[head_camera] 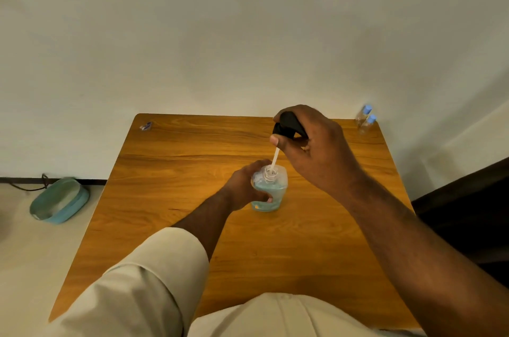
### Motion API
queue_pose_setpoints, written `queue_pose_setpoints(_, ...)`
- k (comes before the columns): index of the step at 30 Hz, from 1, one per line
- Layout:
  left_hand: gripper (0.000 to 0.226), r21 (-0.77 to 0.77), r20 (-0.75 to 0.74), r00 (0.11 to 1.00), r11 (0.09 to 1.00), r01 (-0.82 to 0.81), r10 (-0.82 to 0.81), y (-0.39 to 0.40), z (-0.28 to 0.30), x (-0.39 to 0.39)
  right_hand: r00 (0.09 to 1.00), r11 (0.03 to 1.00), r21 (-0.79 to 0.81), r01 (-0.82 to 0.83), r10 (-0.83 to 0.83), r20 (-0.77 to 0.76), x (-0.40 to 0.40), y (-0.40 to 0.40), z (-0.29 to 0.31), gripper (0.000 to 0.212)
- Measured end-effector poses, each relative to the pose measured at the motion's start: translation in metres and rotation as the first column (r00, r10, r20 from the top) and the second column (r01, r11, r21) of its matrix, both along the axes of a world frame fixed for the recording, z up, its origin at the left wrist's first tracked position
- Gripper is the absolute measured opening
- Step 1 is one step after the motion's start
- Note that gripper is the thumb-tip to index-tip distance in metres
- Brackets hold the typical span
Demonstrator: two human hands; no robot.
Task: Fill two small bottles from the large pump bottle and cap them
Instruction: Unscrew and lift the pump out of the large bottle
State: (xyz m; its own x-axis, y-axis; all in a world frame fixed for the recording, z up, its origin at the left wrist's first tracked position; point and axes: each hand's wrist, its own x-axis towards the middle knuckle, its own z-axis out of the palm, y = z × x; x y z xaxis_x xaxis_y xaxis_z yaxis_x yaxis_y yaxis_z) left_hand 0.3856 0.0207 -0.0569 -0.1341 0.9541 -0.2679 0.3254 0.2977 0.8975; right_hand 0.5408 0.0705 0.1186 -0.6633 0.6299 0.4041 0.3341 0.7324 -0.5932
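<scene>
On the wooden table (170, 199) the large bottle (270, 192) stands near the middle, gripped by the left hand (245, 185). The right hand (311, 144) holds the black pump head (287, 123) above it, its tube (274, 160) reaching into the neck. Two small bottles (365, 120) with caps on stand at the far right corner.

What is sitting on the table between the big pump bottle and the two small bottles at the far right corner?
Nothing visible on the tabletop lies between them. Only the right hand, holding the black pump head lifted off the large bottle, hangs above that stretch. The two small bottles stand capped at the corner.
</scene>
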Motion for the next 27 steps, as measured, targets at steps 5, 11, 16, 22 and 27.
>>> queue_pose_setpoints(5, 0.097, -0.014, 0.01, 1.0, 1.0, -0.019, 0.019, -0.001, -0.002, 0.002, 1.0, 1.0, -0.016, -0.027, 0.027, 0.008, 0.007, -0.001, 0.02, 0.028)
queue_pose_setpoints(11, 0.12, 0.008, -0.069, 0.996, 0.999, -0.051, 0.052, -0.01, -0.013, 0.0, 0.981, 0.972, 0.141, -0.19, 0.192, 0.0, 0.015, -0.008, 0.035, 0.029)
queue_pose_setpoints(16, 0.12, -0.099, -0.169, 0.979, 0.987, -0.13, 0.112, -0.038, -0.029, -0.028, 0.905, 0.832, 0.357, -0.425, 0.386, 0.177, -0.013, -0.007, 0.015, 0.027)
queue_pose_setpoints(22, 0.11, -0.306, -0.417, 0.901, 0.914, -0.267, 0.124, -0.098, -0.054, -0.089, 0.733, 0.634, 0.388, -0.669, 0.476, 0.486, -0.084, -0.015, -0.052, 0.023)
queue_pose_setpoints(27, 0.115, -0.42, -0.555, 0.823, 0.813, -0.404, 0.122, -0.146, -0.053, -0.128, 0.548, 0.446, 0.355, -0.822, 0.445, 0.708, -0.151, -0.035, -0.116, 0.016)
